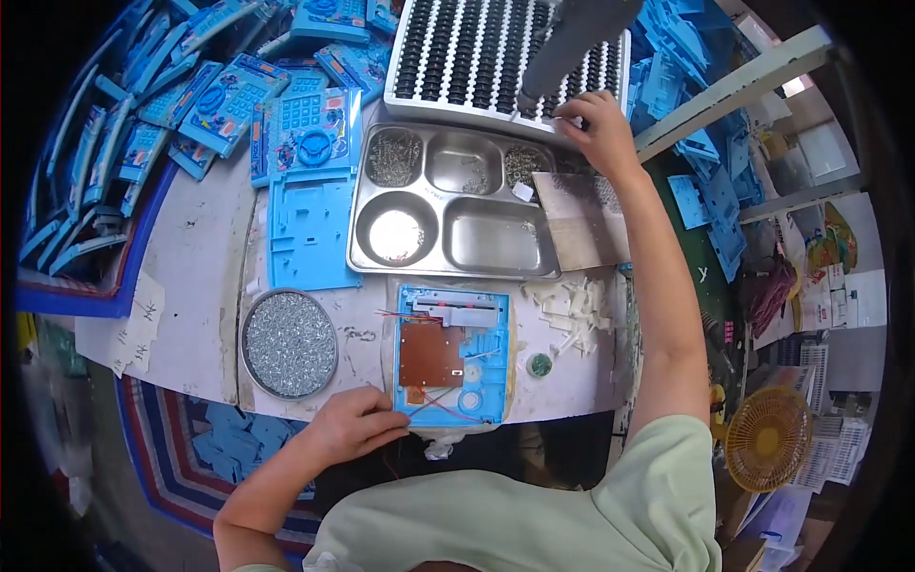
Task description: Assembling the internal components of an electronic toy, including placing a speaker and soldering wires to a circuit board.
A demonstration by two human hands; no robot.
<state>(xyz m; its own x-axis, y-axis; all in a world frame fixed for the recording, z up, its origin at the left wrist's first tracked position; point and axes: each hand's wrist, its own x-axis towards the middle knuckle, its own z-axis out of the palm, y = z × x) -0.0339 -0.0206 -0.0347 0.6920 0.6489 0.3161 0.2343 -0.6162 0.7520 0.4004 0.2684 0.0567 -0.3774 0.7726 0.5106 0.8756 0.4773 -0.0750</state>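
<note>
A blue plastic casing (pixel 489 377) lies open-side up on the table in front of me. Inside it are a brown circuit board (pixel 431 355), thin red wires and a white strip near the top. My left hand (pixel 355 425) is closed at the casing's lower left corner, fingertips pinching its edge. Stretched out far right, my right hand (pixel 600 133) has its fingers bent together at the near right edge of a white tray (pixel 457 112). Rows of small black round parts (pixel 448 57) fill that tray. Whatever those fingertips hold is too small to make out.
A steel compartment tray (pixel 457 195) holds small metal parts. Beside the casing stand a round dish of screws (pixel 289 343) and loose white plastic pieces (pixel 577 315). Blue toy panels (pixel 229 105) are heaped at the left. A grey pole (pixel 572 48) crosses the white tray.
</note>
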